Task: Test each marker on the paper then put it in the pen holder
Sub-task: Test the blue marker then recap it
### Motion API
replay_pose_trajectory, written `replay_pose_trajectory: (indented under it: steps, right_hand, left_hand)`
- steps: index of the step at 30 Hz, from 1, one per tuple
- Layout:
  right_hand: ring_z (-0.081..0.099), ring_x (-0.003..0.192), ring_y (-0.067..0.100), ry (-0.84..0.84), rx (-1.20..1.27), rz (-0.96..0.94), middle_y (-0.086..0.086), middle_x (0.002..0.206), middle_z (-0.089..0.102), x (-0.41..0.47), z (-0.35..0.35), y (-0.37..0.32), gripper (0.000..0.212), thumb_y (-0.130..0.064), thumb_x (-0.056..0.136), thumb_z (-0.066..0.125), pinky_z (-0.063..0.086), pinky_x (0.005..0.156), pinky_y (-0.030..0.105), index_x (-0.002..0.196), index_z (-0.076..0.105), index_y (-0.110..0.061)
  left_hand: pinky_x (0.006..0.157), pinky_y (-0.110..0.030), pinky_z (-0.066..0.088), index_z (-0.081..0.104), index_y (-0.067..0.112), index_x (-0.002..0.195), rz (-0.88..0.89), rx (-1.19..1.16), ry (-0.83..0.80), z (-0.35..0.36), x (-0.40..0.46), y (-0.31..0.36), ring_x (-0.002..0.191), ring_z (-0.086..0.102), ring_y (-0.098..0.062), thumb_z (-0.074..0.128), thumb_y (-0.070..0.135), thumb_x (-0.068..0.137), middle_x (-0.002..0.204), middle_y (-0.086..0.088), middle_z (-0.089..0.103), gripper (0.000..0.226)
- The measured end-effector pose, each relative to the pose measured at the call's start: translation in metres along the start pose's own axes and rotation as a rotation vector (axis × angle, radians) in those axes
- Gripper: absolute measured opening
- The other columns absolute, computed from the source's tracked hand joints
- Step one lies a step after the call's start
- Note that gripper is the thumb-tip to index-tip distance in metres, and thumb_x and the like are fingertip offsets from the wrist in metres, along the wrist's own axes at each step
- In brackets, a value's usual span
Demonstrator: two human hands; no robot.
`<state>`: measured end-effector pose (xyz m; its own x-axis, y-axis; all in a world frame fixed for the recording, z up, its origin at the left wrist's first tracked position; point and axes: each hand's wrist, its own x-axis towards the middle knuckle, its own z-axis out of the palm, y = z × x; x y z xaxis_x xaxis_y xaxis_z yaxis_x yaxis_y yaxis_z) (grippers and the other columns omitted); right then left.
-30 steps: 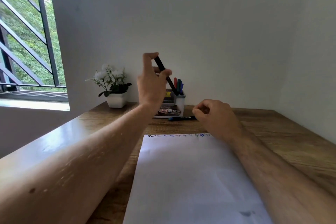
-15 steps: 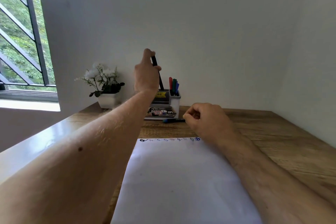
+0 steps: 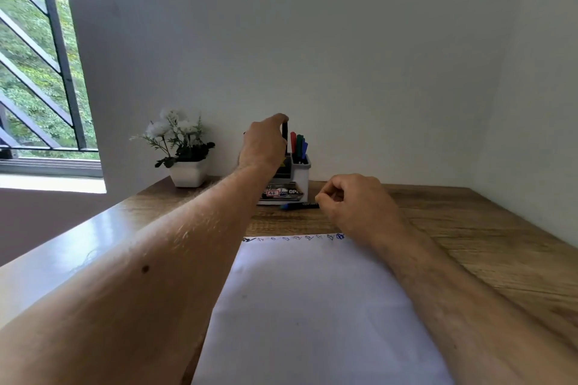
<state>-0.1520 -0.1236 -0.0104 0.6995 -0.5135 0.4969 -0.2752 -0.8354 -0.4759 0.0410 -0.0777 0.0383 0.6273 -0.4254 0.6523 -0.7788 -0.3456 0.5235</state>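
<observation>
My left hand (image 3: 262, 144) holds a black marker (image 3: 284, 134) upright, its lower end down in the white pen holder (image 3: 299, 176) at the back of the desk. Red, green and blue markers (image 3: 298, 145) stand in the holder's right compartment. A blue-capped marker (image 3: 299, 206) lies flat on the desk in front of the holder. My right hand (image 3: 353, 205) pinches that marker's right end with curled fingers. White paper (image 3: 312, 306) lies in front of me, with a row of small test scribbles (image 3: 294, 238) along its far edge.
A white pot with white flowers (image 3: 183, 150) stands left of the holder against the wall. The wooden desk (image 3: 484, 244) runs to a wall on the right. A barred window (image 3: 37, 72) is at the far left.
My left hand has swung the black marker from tilted to upright and lowered it into the holder. My right hand has stayed at the lying marker's end.
</observation>
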Motion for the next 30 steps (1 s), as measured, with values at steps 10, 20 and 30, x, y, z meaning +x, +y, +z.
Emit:
replay_pose_trajectory:
  steps: [10,20,30]
  right_hand:
    - [0.062,0.074,0.004,0.045,0.011,0.017,-0.01,0.082,0.067,-0.001,-0.004,0.004,0.014,-0.034,0.092,0.063,0.047,0.061,0.021,0.085,0.07,-0.025]
    - [0.062,0.072,0.003,0.087,-0.005,0.008,-0.006,0.084,0.069,-0.002,-0.008,0.005,0.015,-0.033,0.092,0.063,0.044,0.056,0.02,0.09,0.073,-0.022]
    - [0.059,0.068,0.001,0.08,-0.018,0.001,-0.005,0.083,0.068,-0.003,-0.007,0.003,0.014,-0.032,0.093,0.064,0.039,0.053,0.018,0.09,0.072,-0.021]
  left_hand:
    - [0.066,-0.034,0.061,0.063,0.025,0.106,-0.004,-0.045,0.07,-0.028,-0.03,0.002,0.074,0.067,-0.011,0.053,0.002,0.088,0.088,0.002,0.07,0.031]
    - [0.092,-0.03,0.052,0.074,0.021,0.107,0.164,0.251,-0.369,-0.016,-0.072,-0.008,0.1,0.064,-0.016,0.062,0.016,0.093,0.111,0.001,0.071,0.019]
    - [0.094,-0.036,0.051,0.071,0.023,0.113,0.19,0.43,-0.584,-0.009,-0.068,-0.018,0.1,0.063,-0.017,0.065,0.037,0.092,0.109,0.0,0.07,0.026]
